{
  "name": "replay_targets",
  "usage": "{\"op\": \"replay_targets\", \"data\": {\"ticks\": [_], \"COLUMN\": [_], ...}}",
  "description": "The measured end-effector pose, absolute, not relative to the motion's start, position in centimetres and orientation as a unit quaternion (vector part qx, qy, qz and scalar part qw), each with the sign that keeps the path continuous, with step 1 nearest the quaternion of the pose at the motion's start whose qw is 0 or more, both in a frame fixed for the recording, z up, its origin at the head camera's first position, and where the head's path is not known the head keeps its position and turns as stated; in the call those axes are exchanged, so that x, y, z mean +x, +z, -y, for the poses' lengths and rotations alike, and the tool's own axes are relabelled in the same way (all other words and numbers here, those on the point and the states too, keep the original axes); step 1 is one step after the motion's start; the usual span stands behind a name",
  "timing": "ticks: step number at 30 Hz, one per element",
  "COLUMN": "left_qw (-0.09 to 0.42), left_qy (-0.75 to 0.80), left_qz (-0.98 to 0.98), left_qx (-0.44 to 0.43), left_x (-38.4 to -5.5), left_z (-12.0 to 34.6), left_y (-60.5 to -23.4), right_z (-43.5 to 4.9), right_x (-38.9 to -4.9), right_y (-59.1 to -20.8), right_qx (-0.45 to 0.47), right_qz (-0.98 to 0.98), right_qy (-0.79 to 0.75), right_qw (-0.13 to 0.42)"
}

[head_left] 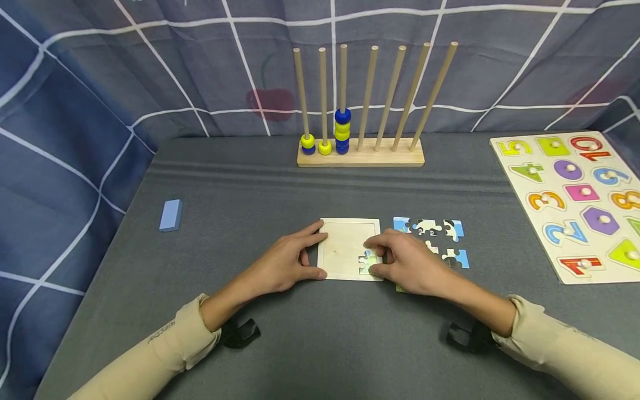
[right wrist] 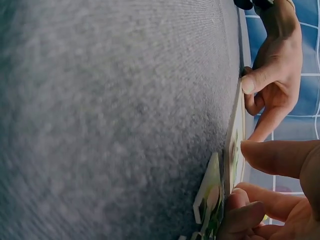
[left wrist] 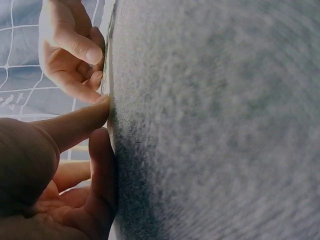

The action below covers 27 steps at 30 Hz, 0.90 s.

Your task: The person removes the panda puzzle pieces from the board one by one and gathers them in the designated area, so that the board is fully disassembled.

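A square wooden puzzle tray (head_left: 340, 239) with a low rim lies flat in the middle of the table. My left hand (head_left: 282, 261) holds its left edge, thumb near the front corner and index finger near the back corner. In the tray's front right corner sits a light green and blue jigsaw piece (head_left: 366, 263). My right hand (head_left: 412, 262) reaches over the right rim, thumb and index finger pinching at this piece. More jigsaw pieces (head_left: 454, 229) with panda parts lie right of the tray, some hidden under the right hand.
Behind stands a wooden peg stand (head_left: 360, 158) with blue and yellow beads on three pegs. At the right lies a number-and-shape knob board (head_left: 545, 183). A blue block (head_left: 171, 215) is at the left. A checked cloth (head_left: 200, 66) hangs behind the table.
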State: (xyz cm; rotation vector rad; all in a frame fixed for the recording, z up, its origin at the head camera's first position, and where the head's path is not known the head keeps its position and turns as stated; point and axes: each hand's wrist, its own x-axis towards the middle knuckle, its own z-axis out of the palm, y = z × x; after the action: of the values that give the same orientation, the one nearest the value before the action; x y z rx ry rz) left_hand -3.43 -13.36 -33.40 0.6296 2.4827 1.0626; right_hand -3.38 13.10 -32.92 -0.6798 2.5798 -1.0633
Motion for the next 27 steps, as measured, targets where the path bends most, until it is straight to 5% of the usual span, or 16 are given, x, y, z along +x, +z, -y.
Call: {"op": "replay_targets", "data": {"ticks": [27], "left_qw": [0.179], "left_qy": [0.382], "left_qz": [-0.878], "left_qx": [0.225], "left_x": [-3.32], "left_z": [13.42], "left_y": [-33.50], "right_z": [-12.66], "right_x": [-2.47], "right_y": [-32.71], "right_qx": [-0.230], "right_qz": [-0.908], "right_qy": [-0.339], "right_qw": [0.088]}}
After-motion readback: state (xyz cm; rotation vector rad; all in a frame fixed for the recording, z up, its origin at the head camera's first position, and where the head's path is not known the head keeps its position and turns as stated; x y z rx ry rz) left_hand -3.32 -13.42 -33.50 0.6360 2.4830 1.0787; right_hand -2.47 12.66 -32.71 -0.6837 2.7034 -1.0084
